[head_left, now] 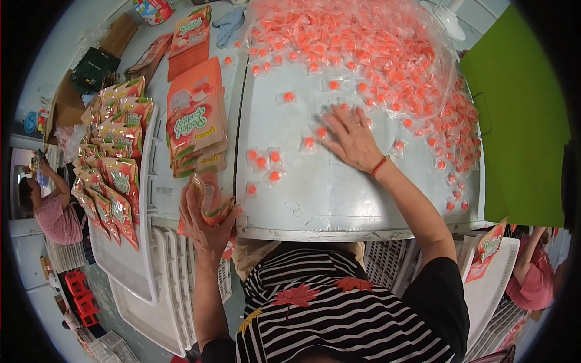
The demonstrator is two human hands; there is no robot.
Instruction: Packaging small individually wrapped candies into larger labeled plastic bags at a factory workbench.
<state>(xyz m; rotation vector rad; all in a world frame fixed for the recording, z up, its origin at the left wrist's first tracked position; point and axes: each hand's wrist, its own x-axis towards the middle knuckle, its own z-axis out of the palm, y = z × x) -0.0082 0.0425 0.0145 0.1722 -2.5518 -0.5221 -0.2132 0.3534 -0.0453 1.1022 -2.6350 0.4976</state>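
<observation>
My left hand (206, 227) is wrapped round a pink and green candy pouch (210, 192) at the table's front edge. The pouch's mouth gapes upward; its inside is mostly out of sight. Palm down over the white tabletop (302, 199), my right hand (352, 140) has its fingers stretched and spread. Small red-orange candies in transparent wrappers lie around those fingertips, among them one wrapped candy (308, 143) just left of the hand. Between my two hands sits a small cluster of wrapped candies (261, 162). A stack of flat pouches (195, 109) lies beyond my left hand.
A large heap of wrapped candies (357, 42), partly in a transparent bag, covers the table's far side. Filled pouches (124, 163) stand in a white tray (148, 181) at left. A green panel (514, 121) borders the right. Other people work at both sides.
</observation>
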